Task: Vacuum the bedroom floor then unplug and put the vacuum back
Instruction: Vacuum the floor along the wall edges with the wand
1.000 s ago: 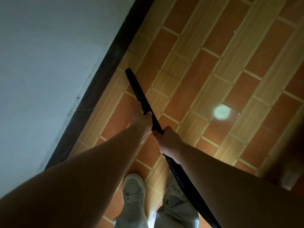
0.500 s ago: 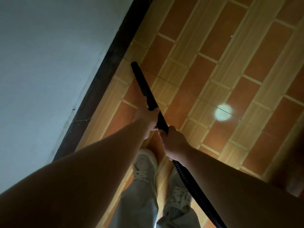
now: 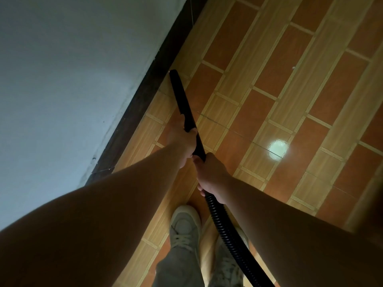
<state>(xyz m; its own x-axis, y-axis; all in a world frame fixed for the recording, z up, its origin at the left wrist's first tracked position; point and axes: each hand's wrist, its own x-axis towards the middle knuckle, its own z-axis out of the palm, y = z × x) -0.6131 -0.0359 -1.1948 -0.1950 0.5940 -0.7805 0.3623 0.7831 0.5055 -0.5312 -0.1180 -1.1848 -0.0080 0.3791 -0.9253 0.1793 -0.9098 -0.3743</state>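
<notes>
A black vacuum wand [image 3: 179, 94] slants up and left across the tiled floor [image 3: 290, 100], its tip touching down beside the dark baseboard [image 3: 145, 96]. My left hand [image 3: 182, 141] grips the wand at its middle. Just behind it, my right hand [image 3: 211, 175] grips the wand's rear end, where the ribbed black hose [image 3: 230, 235] begins. The hose runs down past my legs and out of the frame at the bottom. The vacuum's body is out of view.
A pale wall [image 3: 62, 79] fills the left side above the baseboard. My two light sneakers [image 3: 184, 226] stand on the orange and tan tiles below the hands. A bright round light reflection [image 3: 277, 149] lies on the floor to the right.
Both hands have pushed the wand forward, so its tip now lies closer to the baseboard. My feet have stepped forward along the wall.
</notes>
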